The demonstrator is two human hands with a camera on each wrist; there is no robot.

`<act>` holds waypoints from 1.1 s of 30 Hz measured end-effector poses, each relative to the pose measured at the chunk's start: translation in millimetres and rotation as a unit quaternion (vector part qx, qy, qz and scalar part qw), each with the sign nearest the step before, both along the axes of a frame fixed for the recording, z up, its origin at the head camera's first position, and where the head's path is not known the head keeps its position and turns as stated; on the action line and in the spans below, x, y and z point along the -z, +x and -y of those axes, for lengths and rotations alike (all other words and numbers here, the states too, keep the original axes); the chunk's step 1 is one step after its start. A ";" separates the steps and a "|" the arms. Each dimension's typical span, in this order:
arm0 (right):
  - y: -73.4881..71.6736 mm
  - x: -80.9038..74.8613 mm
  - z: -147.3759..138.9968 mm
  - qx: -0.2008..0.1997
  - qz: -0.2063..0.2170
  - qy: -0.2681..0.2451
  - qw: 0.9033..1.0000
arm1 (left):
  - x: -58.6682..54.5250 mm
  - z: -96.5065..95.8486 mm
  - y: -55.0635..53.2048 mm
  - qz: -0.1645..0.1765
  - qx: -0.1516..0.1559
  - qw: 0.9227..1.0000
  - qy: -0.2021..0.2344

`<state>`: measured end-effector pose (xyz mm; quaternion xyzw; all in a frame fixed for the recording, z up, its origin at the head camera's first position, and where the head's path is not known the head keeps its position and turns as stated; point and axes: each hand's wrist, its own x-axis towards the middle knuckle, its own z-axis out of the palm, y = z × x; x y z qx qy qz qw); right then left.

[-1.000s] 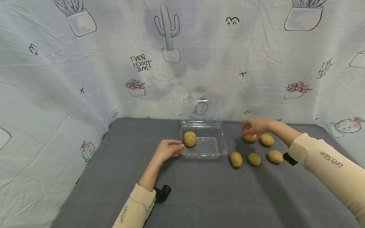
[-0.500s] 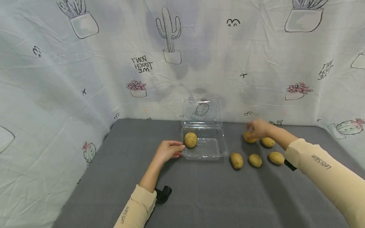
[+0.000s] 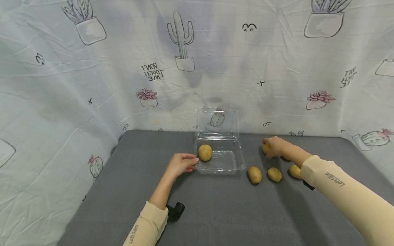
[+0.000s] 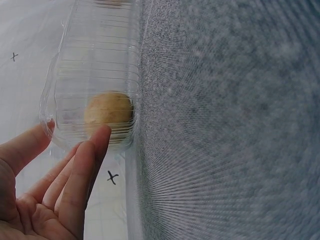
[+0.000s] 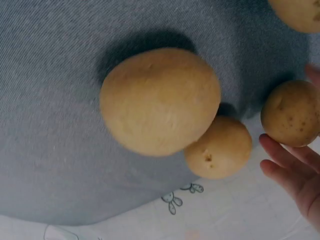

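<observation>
My left hand (image 3: 181, 164) holds the left rim of a clear plastic clamshell container (image 3: 226, 167). In the left wrist view its thumb is at the rim and its fingers lie along the outer wall. One potato (image 3: 205, 152) sits inside at the left, and the lid (image 3: 229, 119) stands up at the back. To the right, my right hand (image 3: 278, 147) grips a potato (image 5: 290, 113) at the table's far side, with thumb and fingers on opposite sides of it. The hand hides part of that potato in the head view.
Near the container's front right corner lies a potato (image 3: 254, 175), with another potato (image 3: 274, 174) beside it. A further potato (image 3: 294, 171) is partly covered by the right sleeve (image 3: 320, 177). Behind the grey table (image 3: 215, 212) hangs a cactus-print curtain (image 3: 221, 68).
My right hand has come down over the back potato and its fingers have closed around it. My left hand has stayed at the container's rim.
</observation>
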<state>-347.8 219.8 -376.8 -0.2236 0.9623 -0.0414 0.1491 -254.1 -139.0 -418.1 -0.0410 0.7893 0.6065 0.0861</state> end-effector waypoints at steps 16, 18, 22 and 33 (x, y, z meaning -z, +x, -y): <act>4.2 4.0 -6.8 -0.026 -0.051 -0.010 0.998 | 2.6 -4.7 -1.2 -0.005 -0.004 1.000 0.008; 4.1 -0.6 -5.9 -0.037 -0.051 -0.022 0.998 | 3.1 -4.0 -1.7 -0.004 -0.005 1.000 0.008; 3.6 -15.0 -1.7 -0.061 -0.066 -0.064 0.994 | 3.0 -2.8 -2.9 -0.008 0.002 1.000 0.009; 13.0 -61.1 32.1 -0.118 -0.078 -0.136 0.980 | 2.4 0.7 -5.1 -0.010 0.007 1.000 0.010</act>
